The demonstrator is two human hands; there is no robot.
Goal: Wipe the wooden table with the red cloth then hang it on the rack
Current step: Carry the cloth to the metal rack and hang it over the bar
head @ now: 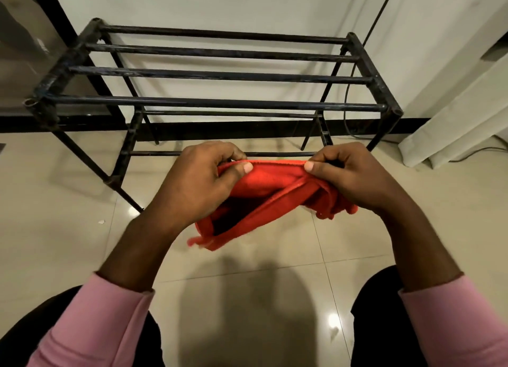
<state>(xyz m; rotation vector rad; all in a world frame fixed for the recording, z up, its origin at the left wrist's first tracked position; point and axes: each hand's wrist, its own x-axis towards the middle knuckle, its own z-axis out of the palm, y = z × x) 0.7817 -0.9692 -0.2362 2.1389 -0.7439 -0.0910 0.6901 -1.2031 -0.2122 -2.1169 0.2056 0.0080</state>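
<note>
The red cloth (272,185) is held in the air over the tiled floor (68,201), on the near side of the black metal rack (220,103) and apart from its top bars. It is pinched along its upper hem by both hands: the left hand (203,180) has thumb and curled fingers closed on the left end, and the right hand (354,174) is closed the same way on the right end, where more fabric is bunched. The cloth is judged light, soft and limp, with nothing fragile about it; it can be expected to sag and fold wherever it is not supported. The hem, taken at two spaced points, is therefore judged the best hold for draping. The long axis is stretched left to right, roughly parallel to the rack bars, while the loose lower part hangs down towards the near left.
</note>
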